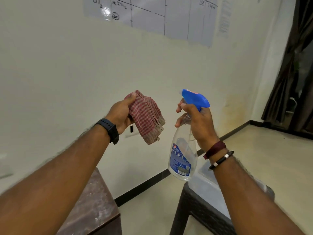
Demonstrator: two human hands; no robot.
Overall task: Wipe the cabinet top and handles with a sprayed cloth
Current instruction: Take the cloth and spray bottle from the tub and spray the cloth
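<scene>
My left hand (121,114) holds up a folded red-and-white checked cloth (146,117) at chest height, with its lower end hanging free. My right hand (196,119) grips the neck of a clear spray bottle (183,158) with a blue trigger head (194,98). The nozzle points left at the cloth, a short gap away. Below my left forearm lies the brown, dusty cabinet top (96,206); its handles are out of sight.
A dark woven table with a pale top (205,195) stands below my right arm. A cream wall with a wall socket (131,131) and marked sheets (152,14) faces me. Dark curtains (294,73) hang at the right. Pale tiled floor lies between the furniture.
</scene>
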